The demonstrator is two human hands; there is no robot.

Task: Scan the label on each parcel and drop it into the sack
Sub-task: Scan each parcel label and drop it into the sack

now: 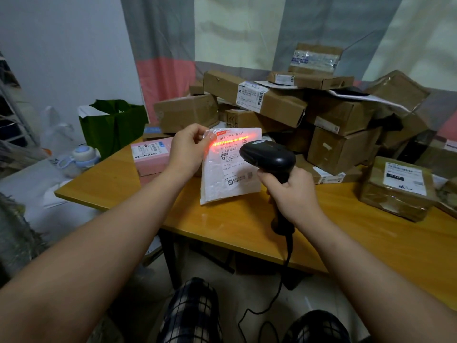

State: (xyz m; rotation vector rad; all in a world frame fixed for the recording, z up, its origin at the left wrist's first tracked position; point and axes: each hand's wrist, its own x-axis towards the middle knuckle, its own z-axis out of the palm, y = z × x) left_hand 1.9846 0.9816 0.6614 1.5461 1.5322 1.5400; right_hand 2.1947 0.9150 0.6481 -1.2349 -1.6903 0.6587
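My left hand (189, 151) pinches the top left corner of a flat white plastic mailer (226, 177) and holds it upright above the table. A printed label covers the mailer's face, and a red scan line glows across the label's top. My right hand (291, 191) grips the handle of a black barcode scanner (268, 155), whose head points at the label from the right. The scanner's cable hangs down past the table edge toward the floor. I cannot tell which item here is the sack.
A heap of brown cardboard parcels (272, 102) fills the back of the orange table (222, 226). A pink box (152, 154) lies at the left, a taped parcel (395, 188) at the right. A green bag (113, 125) stands beyond the table's left corner, near a water bottle (82, 157).
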